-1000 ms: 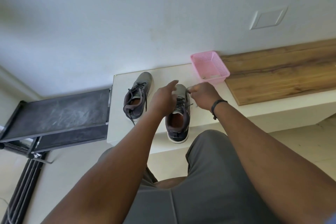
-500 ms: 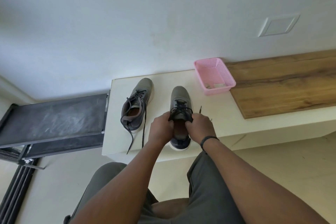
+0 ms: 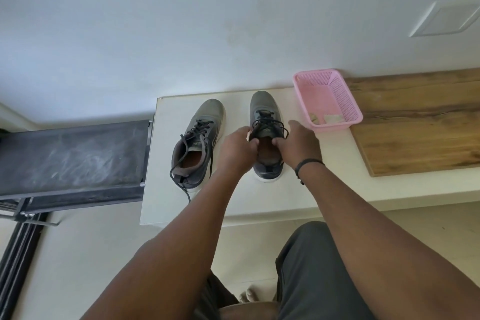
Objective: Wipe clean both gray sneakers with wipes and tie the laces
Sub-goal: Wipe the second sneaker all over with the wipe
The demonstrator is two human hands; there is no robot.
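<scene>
Two gray sneakers stand side by side on a white ledge (image 3: 233, 205), toes toward the wall. The left sneaker (image 3: 200, 135) has loose dark laces trailing down toward the ledge's front. The right sneaker (image 3: 265, 109) has its laces gathered in a bow over the tongue. My left hand (image 3: 237, 150) grips the left side of its opening, fingers curled at the collar. My right hand (image 3: 298, 143) holds the right side, thumb hooked at the collar, index finger stretched alongside the laces.
A pink mesh basket (image 3: 348, 101) with crumpled wipes sits right of the sneakers, against a wooden board (image 3: 420, 125). A dark dusty shelf (image 3: 72, 156) adjoins the ledge on the left. My gray-trousered legs are below, over a pale floor.
My hands came down from pulling the laces apart to the sides of the right sneaker's opening. The laces now sit as a bow. The view shifted.
</scene>
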